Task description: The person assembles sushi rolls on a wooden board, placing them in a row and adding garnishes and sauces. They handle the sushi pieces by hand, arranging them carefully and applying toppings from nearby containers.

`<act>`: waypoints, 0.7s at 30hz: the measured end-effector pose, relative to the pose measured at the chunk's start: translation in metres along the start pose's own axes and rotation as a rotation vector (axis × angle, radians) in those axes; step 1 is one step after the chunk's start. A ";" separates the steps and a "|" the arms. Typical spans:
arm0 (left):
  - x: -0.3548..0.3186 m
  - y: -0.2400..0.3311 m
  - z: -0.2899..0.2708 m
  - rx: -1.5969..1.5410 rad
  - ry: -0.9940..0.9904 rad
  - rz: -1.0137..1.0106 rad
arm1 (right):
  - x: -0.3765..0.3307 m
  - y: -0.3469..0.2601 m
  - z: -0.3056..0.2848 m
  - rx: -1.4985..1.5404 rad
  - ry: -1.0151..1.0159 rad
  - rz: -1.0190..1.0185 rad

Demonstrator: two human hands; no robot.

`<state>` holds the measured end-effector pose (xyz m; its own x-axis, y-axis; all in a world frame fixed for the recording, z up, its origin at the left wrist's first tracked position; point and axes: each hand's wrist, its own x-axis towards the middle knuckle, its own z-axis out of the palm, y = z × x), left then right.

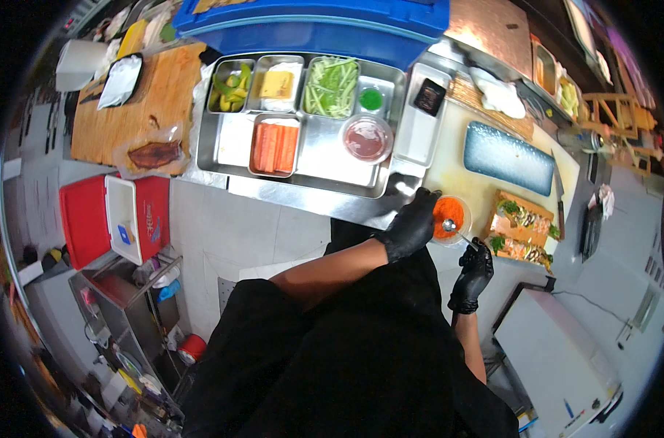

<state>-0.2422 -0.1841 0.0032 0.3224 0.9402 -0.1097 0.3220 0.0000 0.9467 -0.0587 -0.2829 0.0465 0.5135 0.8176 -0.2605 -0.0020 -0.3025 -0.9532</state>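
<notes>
A clear round tub of orange roe stands at the near edge of the white cutting board. My left hand, in a black glove, is closed on the tub's left rim; its fingertips are partly hidden. In my right hand, also gloved in black, is a small metal spoon whose bowl rests on the roe. To the right of the tub, two sushi pieces topped with greens and salmon lie on a wooden serving board.
A blue rectangular plate and a knife lie beyond the sushi. Left of the cutting board, a steel tray holds crab sticks, shredded cucumber and a tub of pink sauce. A wooden board is farther left.
</notes>
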 end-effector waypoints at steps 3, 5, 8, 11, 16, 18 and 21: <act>-0.030 0.005 -0.063 -0.006 0.145 0.144 | -0.001 -0.022 0.027 0.209 -0.137 0.086; -0.051 0.022 -0.118 -0.034 0.163 -0.067 | -0.003 -0.038 0.050 0.229 -0.173 0.116; -0.079 -0.001 -0.197 -0.096 0.463 -0.120 | 0.008 -0.050 0.073 0.400 -0.353 0.129; -0.097 -0.056 -0.276 0.040 0.770 -0.164 | 0.018 -0.050 0.094 0.266 -0.403 0.065; -0.096 -0.154 -0.360 0.364 0.958 -0.244 | 0.026 -0.066 0.142 -0.016 -0.590 0.078; -0.079 -0.140 -0.358 0.263 0.932 -0.426 | 0.023 -0.068 0.158 0.038 -0.614 0.225; -0.069 -0.163 -0.359 0.528 0.929 -0.391 | 0.017 -0.064 0.180 -0.003 -0.675 0.251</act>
<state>-0.6366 -0.1270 -0.0346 -0.5961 0.7959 0.1058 0.6612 0.4119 0.6271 -0.2041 -0.1619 0.0750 -0.1445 0.8477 -0.5105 -0.0478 -0.5213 -0.8521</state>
